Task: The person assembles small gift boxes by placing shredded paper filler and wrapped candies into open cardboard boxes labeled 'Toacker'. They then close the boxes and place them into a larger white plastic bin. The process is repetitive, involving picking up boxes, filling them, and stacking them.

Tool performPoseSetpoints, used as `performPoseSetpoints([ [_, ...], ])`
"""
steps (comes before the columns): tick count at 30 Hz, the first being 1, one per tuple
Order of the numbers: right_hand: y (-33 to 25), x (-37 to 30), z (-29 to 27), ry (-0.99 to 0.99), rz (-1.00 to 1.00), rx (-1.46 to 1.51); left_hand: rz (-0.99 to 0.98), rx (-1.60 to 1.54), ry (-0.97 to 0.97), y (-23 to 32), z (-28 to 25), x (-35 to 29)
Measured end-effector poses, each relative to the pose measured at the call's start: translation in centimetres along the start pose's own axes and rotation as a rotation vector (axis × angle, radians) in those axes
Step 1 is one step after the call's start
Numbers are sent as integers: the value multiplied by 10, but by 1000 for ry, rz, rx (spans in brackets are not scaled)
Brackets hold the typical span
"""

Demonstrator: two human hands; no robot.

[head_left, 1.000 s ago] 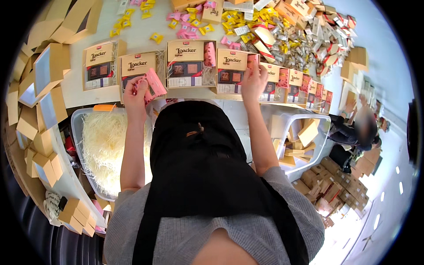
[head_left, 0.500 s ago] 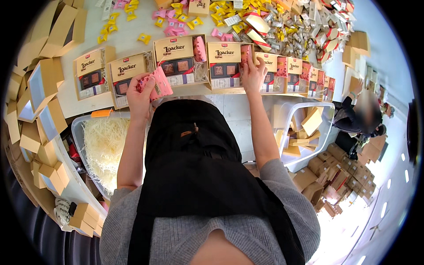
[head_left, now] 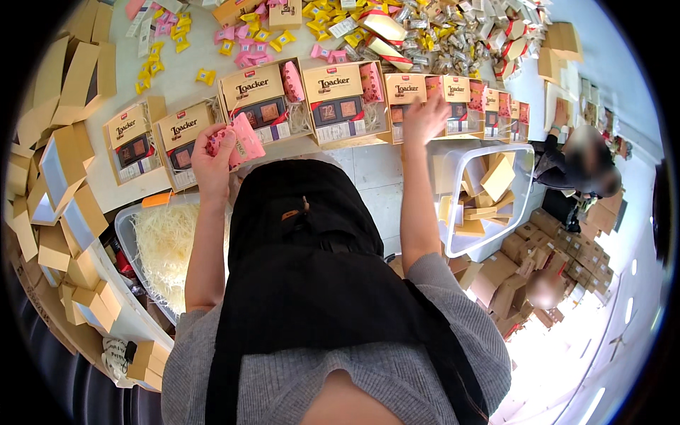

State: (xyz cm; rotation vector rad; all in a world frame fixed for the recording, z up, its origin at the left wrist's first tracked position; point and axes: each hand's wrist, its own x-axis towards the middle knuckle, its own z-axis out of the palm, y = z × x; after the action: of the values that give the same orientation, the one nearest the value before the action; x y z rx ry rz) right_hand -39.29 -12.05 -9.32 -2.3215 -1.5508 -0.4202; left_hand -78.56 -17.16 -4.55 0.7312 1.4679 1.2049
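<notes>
Packet (head_left: 248, 139) in pink wrapping, pinched in the left hand (head_left: 211, 159), at ten o'clock from the centre of the view. It juts from the grip toward three o'clock, its free end beyond the fingers. The thumb lies on top, with the fingers curled behind and closed on the wrapping. A red-patterned patch shows around the thumb; whether it belongs to a second packet, I cannot tell.

The right hand (head_left: 426, 126), between one and two o'clock, holds nothing that shows. Its fingers are loosely spread and slightly blurred, pointing toward twelve. Just past the fingertips is another pink packet (head_left: 433, 86), upright inside a box; whether they touch it is unclear.

A row of open boxes (head_left: 358, 141) curves along the pale table (head_left: 180, 88) from ten o'clock, across twelve, to two. Most show a tan carton, a dark pack and a pink packet.

Beyond the row, toward eleven, lie yellow sweets (head_left: 205, 76); a dense heap of wrapped sweets (head_left: 425, 53) spreads at one. Near nine stands a clear tub (head_left: 125, 230) of pale shredded filler (head_left: 170, 248). At three, a clear bin (head_left: 528, 191) holds small cardboard boxes (head_left: 498, 177). The wearer's black apron (head_left: 319, 297) fills six o'clock. Farther off, toward three, is another person (head_left: 556, 159) in dark clothing.
</notes>
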Motion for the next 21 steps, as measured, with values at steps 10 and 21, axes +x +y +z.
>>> performPoseSetpoints([
  [10, 73, 8, 36, 5, -66, 153, 12, 68, 14, -2, -4, -3],
  [21, 83, 30, 31, -229, 151, 172, -6, 17, 7, -4, 15, 2],
])
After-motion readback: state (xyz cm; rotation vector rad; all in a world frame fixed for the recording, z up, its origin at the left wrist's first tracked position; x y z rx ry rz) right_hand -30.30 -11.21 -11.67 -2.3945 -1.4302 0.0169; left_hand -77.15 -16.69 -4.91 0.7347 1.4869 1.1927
